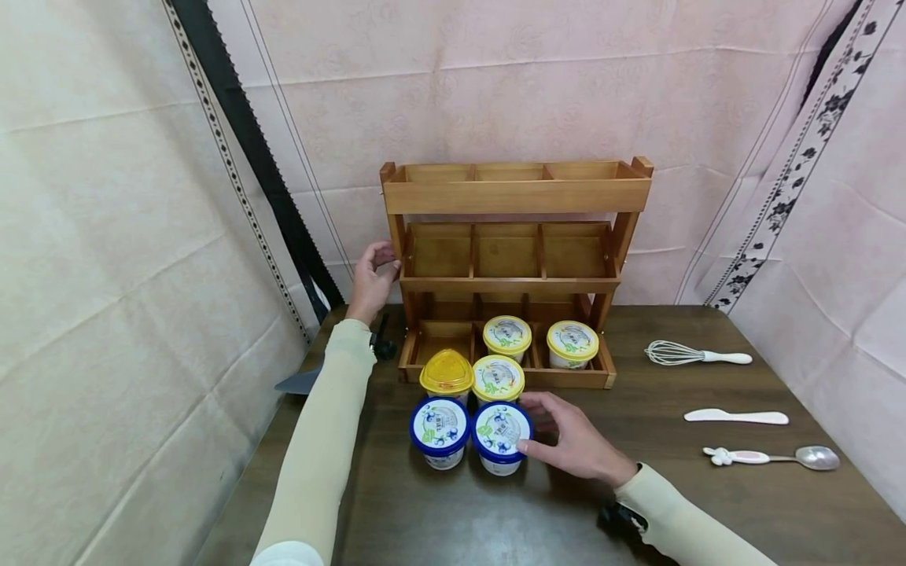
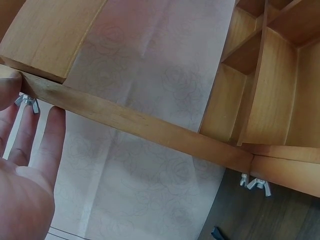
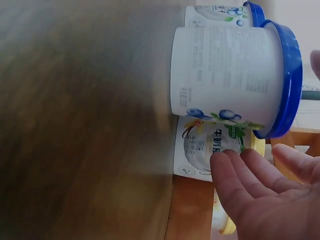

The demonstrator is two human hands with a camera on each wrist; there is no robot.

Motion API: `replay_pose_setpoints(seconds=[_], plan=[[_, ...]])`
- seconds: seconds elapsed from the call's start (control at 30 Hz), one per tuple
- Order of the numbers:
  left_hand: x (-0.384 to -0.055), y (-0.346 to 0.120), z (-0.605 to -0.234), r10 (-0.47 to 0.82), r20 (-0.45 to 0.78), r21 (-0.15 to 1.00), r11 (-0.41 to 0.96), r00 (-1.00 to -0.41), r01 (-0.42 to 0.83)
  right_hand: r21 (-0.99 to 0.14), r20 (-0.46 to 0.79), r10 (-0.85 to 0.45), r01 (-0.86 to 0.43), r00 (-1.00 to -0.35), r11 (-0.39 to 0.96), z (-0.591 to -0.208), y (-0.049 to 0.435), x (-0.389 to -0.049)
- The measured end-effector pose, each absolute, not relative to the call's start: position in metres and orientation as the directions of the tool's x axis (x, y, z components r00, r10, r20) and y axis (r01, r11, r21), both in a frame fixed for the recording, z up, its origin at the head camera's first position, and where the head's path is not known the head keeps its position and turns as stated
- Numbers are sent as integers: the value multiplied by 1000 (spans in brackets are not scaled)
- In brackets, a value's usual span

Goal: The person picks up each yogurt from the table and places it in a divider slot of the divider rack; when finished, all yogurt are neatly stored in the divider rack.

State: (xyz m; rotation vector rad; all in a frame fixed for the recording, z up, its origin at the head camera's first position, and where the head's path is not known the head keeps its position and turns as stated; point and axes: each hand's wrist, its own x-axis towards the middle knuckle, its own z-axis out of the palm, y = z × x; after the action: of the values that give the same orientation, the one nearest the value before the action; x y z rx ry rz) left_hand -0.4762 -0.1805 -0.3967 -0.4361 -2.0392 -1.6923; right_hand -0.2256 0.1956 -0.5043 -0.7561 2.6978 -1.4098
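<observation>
My left hand (image 1: pixel 375 279) is at the left side post of a wooden three-tier rack (image 1: pixel 517 197). In the left wrist view its thumb lies on the post (image 2: pixel 125 114), and the fingers reach behind beside a wing nut (image 2: pixel 29 102). My right hand (image 1: pixel 573 440) is around the right side of a blue-lidded cup (image 1: pixel 502 432), fingers extended and thumb near the lid's edge. Another blue-lidded cup (image 1: pixel 440 428) stands to its left. Behind them are a yellow-lidded cup (image 1: pixel 499 379) and a cup with a raised yellow lid (image 1: pixel 447 373).
Two yellow-lidded cups (image 1: pixel 506 336) sit in the rack's bottom tier, in the middle and right compartments. At the table's right lie a whisk (image 1: pixel 675 353), a white knife (image 1: pixel 736 417) and a spoon (image 1: pixel 817 457). Pale curtains (image 1: pixel 531 86) hang around the table.
</observation>
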Motion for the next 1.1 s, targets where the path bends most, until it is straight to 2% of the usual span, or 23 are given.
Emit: replay_pose_setpoints(seconds=[0.1, 0.33, 0.57, 0.83, 1.1], plan=[[-476, -182, -397, -39, 526, 838, 195, -850, 510, -774, 193, -432, -407, -881, 485, -504, 192, -226], [-451, -172, -378, -40, 486, 862, 188, -873, 472, -783, 169, -470, -407, -867, 470, -504, 188, -226], [-450, -171, -377, -42, 492, 858, 195, -870, 476, -784, 161, -475, -404, -865, 471, -506, 186, -226], [-450, -171, -377, -38, 493, 857, 193, -869, 477, -773, 188, -475, -428, -860, 468, -502, 190, -224], [-450, -172, -377, -36, 497, 855, 193, -867, 482, -736, 276, -463, -495, -842, 462, -488, 197, -220]])
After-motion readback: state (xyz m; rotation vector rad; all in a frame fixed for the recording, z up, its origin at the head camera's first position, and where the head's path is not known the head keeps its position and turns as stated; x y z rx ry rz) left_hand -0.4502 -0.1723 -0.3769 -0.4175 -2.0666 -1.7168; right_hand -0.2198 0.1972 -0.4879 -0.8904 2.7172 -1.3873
